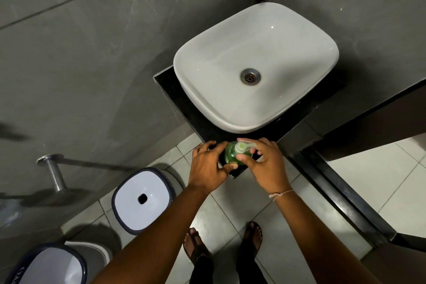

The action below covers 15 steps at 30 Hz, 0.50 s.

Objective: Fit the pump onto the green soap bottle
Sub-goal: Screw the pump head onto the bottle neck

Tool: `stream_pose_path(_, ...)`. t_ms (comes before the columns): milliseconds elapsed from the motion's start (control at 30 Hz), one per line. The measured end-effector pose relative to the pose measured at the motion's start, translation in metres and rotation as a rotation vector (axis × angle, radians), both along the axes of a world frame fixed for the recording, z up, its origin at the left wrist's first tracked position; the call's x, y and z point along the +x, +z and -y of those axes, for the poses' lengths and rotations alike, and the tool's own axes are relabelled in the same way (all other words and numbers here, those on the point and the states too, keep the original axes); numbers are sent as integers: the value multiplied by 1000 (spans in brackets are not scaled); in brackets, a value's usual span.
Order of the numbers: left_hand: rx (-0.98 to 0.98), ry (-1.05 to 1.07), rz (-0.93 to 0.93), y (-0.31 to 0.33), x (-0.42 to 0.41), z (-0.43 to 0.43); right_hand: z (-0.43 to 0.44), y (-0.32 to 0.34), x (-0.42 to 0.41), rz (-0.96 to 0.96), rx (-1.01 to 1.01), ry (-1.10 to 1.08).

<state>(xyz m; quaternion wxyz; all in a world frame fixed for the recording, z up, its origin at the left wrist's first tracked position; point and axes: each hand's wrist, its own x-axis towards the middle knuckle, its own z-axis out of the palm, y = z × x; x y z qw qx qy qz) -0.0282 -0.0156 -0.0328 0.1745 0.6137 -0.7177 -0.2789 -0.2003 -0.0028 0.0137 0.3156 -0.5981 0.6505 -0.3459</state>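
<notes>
Head view
Bottle: the green soap bottle [233, 155] stands upright on the near corner of the black counter [168, 90], just in front of the white basin [255, 67]. I look almost straight down its long axis, which runs up toward my head.
Pump: the pump [242, 146] sits on top of the bottle's neck, its nozzle pointing to my right and level. Whether the collar is threaded home I cannot tell; my fingers cover that joint.
Left hand: my left hand [207, 163] is wrapped against the bottle's left side, thumb at the near edge, fingers [208, 145] curled round the far edge. I judge it is grasping the body to keep it from turning.
Right hand: my right hand [265, 163] closes on the pump from the right, thumb [244, 157] under the head on the near side, fingertips [255, 150] on the nozzle's right end.
Key relation: the pump lies directly above the bottle, on one shared vertical line, and between my two hands. The right hand is the one on the pump; the left is on the bottle only.
Coming move, as I judge it: a twist about that vertical line, right hand turning, left hand bracing, with the pump kept square to the neck so it does not cross-thread.
Risk: the bottle stands near the counter's corner edge; a sideways push could tip it off.
</notes>
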Motion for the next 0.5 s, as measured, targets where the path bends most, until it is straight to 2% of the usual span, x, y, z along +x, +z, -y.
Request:
stream_pose_path(167,19,9,-2,1,0,1,4,2,14,-66,-60,-153)
stream_pose_path(367,-31,-1,-2,3,-1,-1,0,4,1,-95,-41,44)
stream_pose_path(500,-14,18,-8,4,-2,-1,7,7,5,-180,-74,-61)
